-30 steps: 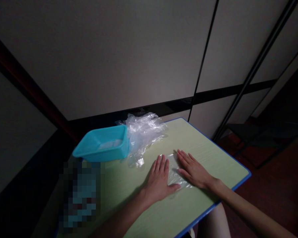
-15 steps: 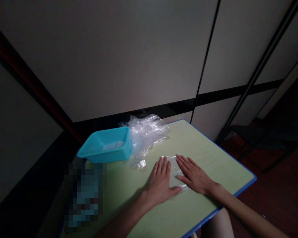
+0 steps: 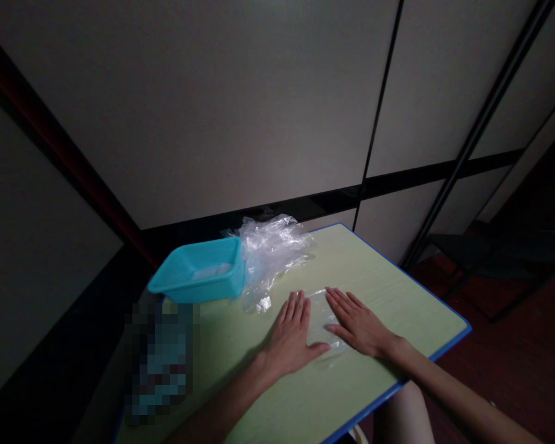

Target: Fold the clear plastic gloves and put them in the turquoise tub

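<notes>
Left hand [image 3: 290, 336] flat, fingers spread, palm down on clear bag [image 3: 321, 317]. Right hand [image 3: 358, 324] likewise flat and spread, on bag's other side. Bag lies smoothed on green table [image 3: 398, 302], between the two hands. Heap of crumpled plastic [image 3: 271, 246] farther back, touching teal bin [image 3: 198, 271] on its right.

Single head view: looks forward-down, near, tilted, over green table [image 3: 388, 290] toward wall.
</notes>
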`<state>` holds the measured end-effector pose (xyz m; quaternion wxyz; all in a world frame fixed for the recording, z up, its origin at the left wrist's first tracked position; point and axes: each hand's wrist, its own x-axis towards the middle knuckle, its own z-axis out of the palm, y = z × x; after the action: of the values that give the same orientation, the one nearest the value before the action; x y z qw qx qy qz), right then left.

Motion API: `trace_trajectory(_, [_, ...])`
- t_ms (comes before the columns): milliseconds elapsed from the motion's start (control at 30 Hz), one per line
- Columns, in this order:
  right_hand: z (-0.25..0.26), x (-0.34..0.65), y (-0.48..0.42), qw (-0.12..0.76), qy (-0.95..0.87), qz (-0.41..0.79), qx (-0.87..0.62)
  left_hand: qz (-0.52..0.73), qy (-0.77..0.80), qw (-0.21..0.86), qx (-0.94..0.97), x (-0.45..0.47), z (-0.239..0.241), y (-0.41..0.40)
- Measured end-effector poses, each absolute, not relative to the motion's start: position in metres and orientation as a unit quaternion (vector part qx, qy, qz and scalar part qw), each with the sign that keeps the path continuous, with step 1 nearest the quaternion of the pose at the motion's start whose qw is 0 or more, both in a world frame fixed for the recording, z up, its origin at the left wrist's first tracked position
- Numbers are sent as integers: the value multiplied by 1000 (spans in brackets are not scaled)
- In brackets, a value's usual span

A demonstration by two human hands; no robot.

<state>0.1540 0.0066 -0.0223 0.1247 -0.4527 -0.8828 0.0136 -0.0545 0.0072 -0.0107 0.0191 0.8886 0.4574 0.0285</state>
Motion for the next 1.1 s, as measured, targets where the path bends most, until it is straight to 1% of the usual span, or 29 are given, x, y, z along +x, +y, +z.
trace_trajectory(233, [-19, 153, 6, 99, -880, 12, -464, 23, 471, 5, 882, -78, -10, 2])
trace_trajectory(467, [-23, 155, 7, 131, -878, 25, -459, 48, 457, -6, 888, -81, -14, 1])
trace_trajectory(567, [-20, 156, 8, 132, -871, 68, -468, 56, 446, -5, 893, -82, -14, 1])
trace_trajectory(633, [-15, 159, 9, 144, -863, 121, -470, 59, 441, 1, 896, -83, -12, 1])
trace_trajectory(733, [-6, 166, 9, 196, -838, 208, -464, 60, 402, 20, 913, -86, -4, -1])
trace_trajectory(800, [1, 175, 8, 240, -822, 236, -459, 48, 353, 41, 933, -87, 2, -2])
trace_trajectory(867, [8, 184, 5, 263, -822, 229, -451, 27, 313, 60, 947, -88, 5, -2])
trace_trajectory(967, [17, 200, -4, 251, -844, 189, -435, 14, 294, 87, 952, -89, 5, -2])
trace_trajectory(1033, [19, 208, -13, 225, -864, 158, -421, 38, 294, 119, 947, -91, 4, 0])
trace_trajectory(1100, [18, 214, -22, 196, -883, 118, -410, 90, 305, 175, 932, -93, 3, 2])
